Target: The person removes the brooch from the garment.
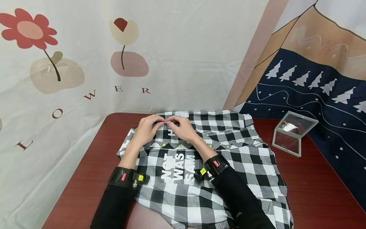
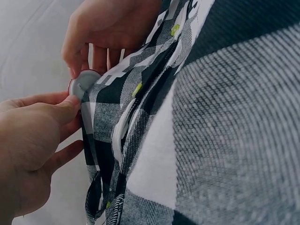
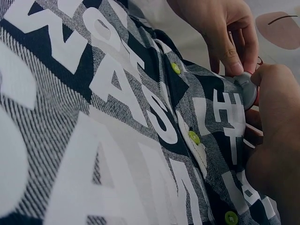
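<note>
A black-and-white checked shirt [image 1: 246,159] with white lettering and yellow-green buttons lies spread on the table. At its far part, my left hand [image 1: 145,129] and my right hand [image 1: 183,128] meet fingertip to fingertip. Between them is a small round badge-like disc [image 2: 84,82], grey on the visible face with a red rim, set against the shirt's cloth. The left thumb and forefinger pinch the disc in the left wrist view. From the other side, the right thumb and forefinger pinch it too, as the right wrist view shows. Any pin or clasp is too small to make out.
On the right of the brown table [image 1: 308,181] stands an opened hinged square case [image 1: 287,143] with clear panels. A pale printed curtain [image 1: 186,63] hangs behind, and a dark blue tree-patterned cloth [image 1: 303,98] hangs at the right.
</note>
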Demonstrator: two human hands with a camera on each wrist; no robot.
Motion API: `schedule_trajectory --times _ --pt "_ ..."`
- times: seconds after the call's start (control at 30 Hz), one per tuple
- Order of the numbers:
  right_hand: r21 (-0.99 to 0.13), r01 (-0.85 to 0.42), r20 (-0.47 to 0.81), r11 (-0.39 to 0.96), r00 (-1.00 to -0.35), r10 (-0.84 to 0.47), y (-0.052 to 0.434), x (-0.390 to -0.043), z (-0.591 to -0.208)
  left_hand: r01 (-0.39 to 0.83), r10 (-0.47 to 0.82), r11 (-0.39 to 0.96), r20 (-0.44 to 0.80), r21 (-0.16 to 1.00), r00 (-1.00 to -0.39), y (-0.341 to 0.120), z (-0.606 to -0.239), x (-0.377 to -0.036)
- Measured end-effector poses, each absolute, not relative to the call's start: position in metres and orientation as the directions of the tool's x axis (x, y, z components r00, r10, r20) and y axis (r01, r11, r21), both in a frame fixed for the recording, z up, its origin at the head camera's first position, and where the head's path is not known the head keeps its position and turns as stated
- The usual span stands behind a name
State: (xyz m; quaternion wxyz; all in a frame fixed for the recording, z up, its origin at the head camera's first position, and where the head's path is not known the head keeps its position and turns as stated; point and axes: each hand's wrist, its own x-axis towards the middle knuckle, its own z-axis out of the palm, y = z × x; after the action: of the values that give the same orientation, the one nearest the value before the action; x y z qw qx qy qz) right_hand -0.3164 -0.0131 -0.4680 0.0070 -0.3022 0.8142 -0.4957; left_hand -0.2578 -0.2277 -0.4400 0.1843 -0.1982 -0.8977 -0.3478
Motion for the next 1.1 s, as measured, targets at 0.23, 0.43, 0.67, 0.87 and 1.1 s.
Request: schedule_trajectory --times 0.23,0.43,0.67,0.87,1.1 --pt "-0.794 -0.504 0.295 0.34 -0.809 -0.509 -0.01 -0.317 -0.469 0.462 0.218 0.692 0.45 0.555 -0.866 -0.227 -0.441 -0.258" --pt "-0.689 -0.601 0.363 0.405 -0.77 -0.524 -0.005 -0.314 -0.466 0.444 0.216 0.709 0.431 0.548 -0.876 -0.227 -0.44 -0.257" --pt "-0.422 -0.769 0.523 0.48 -0.639 -0.564 -0.008 -0.309 -0.459 0.44 0.228 0.754 0.433 0.489 -0.872 -0.223 -0.435 -0.256" --pt "-0.244 -0.802 0.603 0.545 -0.565 -0.563 -0.012 -0.306 -0.458 0.441 0.241 0.791 0.445 0.424 -0.862 -0.219 -0.433 -0.255" --pt "-0.151 -0.801 0.623 0.579 -0.532 -0.574 -0.012 -0.306 -0.459 0.445 0.273 0.826 0.446 0.345 -0.853 -0.216 -0.431 -0.254"
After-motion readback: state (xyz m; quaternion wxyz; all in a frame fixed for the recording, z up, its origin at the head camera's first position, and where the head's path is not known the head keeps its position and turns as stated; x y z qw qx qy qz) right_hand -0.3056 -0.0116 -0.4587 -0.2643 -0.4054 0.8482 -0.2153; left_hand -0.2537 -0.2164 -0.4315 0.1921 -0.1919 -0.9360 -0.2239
